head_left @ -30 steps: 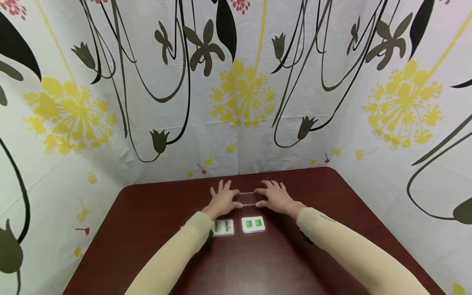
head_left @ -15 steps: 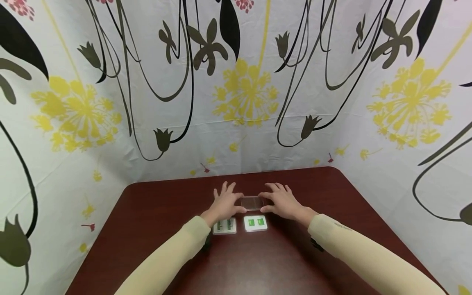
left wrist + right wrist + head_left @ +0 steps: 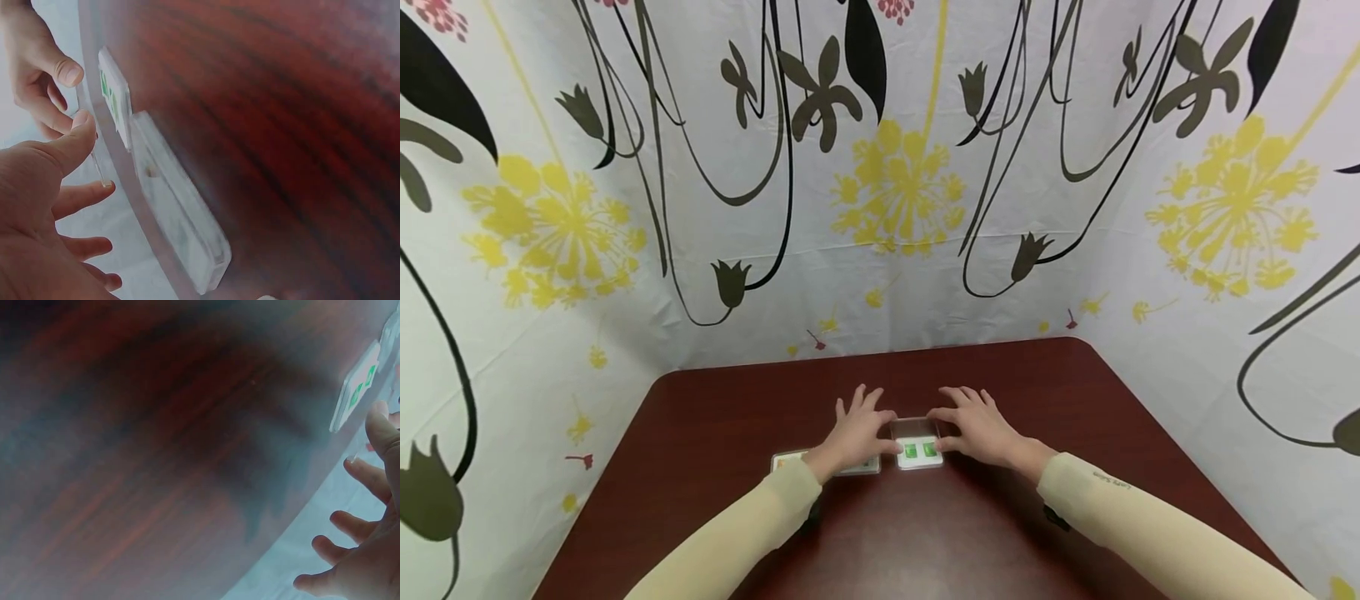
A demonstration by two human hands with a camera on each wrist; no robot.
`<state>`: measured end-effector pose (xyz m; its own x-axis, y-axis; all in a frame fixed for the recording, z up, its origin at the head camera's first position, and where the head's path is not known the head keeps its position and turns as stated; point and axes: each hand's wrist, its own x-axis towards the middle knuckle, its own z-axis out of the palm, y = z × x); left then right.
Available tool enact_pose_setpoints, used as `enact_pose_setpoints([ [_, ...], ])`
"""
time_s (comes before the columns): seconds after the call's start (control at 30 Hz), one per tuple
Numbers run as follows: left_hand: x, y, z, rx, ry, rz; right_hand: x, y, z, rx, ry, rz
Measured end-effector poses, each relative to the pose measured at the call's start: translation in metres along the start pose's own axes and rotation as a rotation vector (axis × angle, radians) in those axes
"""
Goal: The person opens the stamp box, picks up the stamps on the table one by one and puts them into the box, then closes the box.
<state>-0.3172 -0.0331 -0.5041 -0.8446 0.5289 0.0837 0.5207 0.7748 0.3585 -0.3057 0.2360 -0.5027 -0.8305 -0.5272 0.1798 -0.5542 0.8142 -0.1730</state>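
Observation:
Both hands hold a clear plastic lid (image 3: 913, 428) between them, thumb and forefinger at its short ends. My left hand (image 3: 856, 435) pinches the left end; in the left wrist view the lid shows as a thin transparent edge (image 3: 97, 161). At the right end my right hand (image 3: 983, 430) grips it, other fingers spread. A shallow white case (image 3: 919, 462) bearing two green rectangles lies on the table, and the lid's near part overlaps it in the head view. To its left lies a longer clear-covered case (image 3: 178, 209), partly hidden behind my left hand and wrist in the head view.
The dark red-brown table (image 3: 910, 533) has rounded far corners. Behind and beside it hangs a white curtain (image 3: 880, 308) with flowers and stems printed on it. The right wrist view shows the white case (image 3: 357, 387) near its upper right corner.
Both hands have brought the clear lid from beyond the white case toward me, so that it now overlaps the green-marked case. The cases have stayed where they lay.

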Motion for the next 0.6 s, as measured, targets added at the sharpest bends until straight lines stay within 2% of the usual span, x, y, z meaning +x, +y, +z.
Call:
enact_pose_setpoints([
  [0.37,-0.009,0.007,0.012,0.029,-0.024,0.029,-0.015,-0.003,0.009,0.048,-0.012,-0.023],
  [0.6,-0.009,0.012,0.016,0.038,-0.036,0.012,-0.019,-0.002,0.011,0.046,-0.010,-0.024],
])
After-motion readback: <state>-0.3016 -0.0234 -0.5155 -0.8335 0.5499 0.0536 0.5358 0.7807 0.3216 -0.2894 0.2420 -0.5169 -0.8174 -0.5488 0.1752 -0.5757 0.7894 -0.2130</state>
